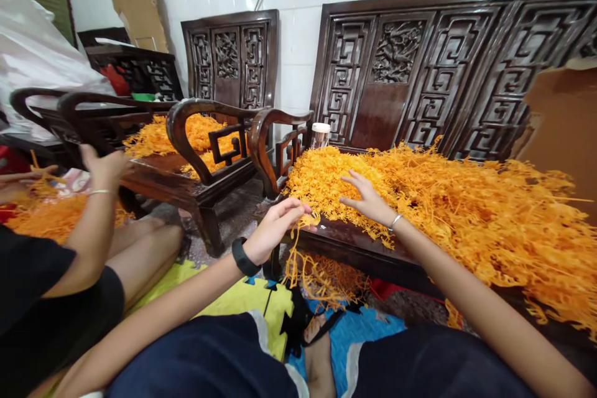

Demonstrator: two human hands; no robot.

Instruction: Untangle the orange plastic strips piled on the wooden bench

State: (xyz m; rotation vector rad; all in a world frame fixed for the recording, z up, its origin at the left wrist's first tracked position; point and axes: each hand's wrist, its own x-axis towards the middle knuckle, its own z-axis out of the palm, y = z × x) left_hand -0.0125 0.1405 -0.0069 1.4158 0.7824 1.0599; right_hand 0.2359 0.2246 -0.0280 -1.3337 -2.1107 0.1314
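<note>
My left hand (273, 230), with a black wristband, pinches a small orange stringy piece (310, 219) between thumb and fingers. Thin orange strands hang down from around it. My right hand (370, 200), with a silver bangle, hovers at the near side of a big heap of orange stringy pieces (448, 193); its fingers are apart and nothing shows in them. The heap covers much of the dark wooden bench seat (345, 233). Below the seat's front edge lies a tangle of orange strands (338, 280). What exactly the pieces are, I cannot tell.
A lidded cup (319, 135) stands behind the heap by the armrest (261, 143). Left, another person's hand (103, 165) works near more orange strands (60, 217). A wooden chair (158, 177) bears another orange pile. Cardboard (566, 130) leans at right. Foam mats (252, 311) cover the floor.
</note>
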